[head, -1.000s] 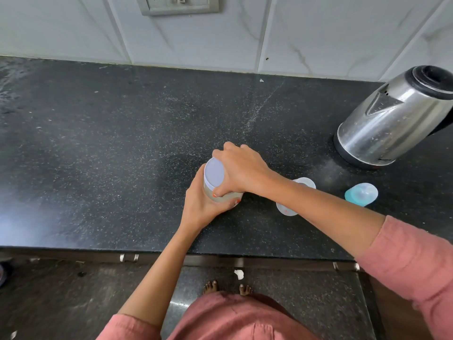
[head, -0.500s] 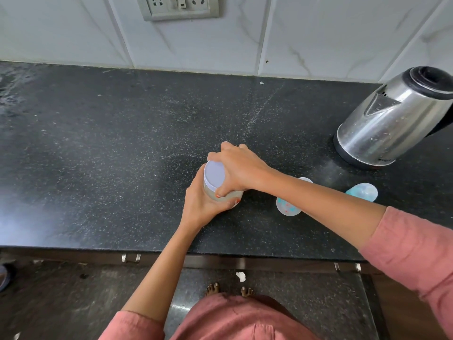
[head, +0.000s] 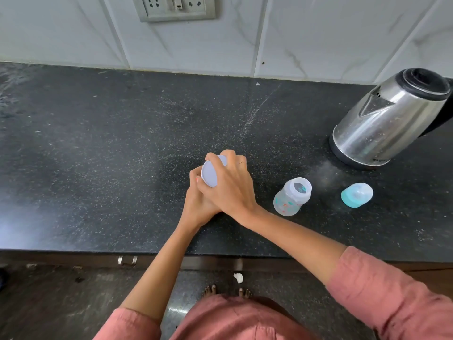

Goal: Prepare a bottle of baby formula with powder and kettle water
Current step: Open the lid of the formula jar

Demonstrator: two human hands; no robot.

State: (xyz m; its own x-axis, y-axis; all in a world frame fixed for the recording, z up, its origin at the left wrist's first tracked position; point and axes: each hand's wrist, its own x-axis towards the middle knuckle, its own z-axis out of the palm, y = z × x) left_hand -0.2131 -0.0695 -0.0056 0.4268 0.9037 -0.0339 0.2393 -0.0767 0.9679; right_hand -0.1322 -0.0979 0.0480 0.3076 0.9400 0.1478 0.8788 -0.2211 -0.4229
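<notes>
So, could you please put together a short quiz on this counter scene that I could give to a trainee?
1. True or false: the teal cap is screwed onto the baby bottle.
2. Which thing do the left hand and the right hand hold between them? A the baby bottle; B the lidded jar; C the teal cap.
3. Which stands closer to the kettle: the baby bottle or the teal cap?

Key: 1 false, the cap stands apart from the open bottle; 2 B; 3 the teal cap.
</notes>
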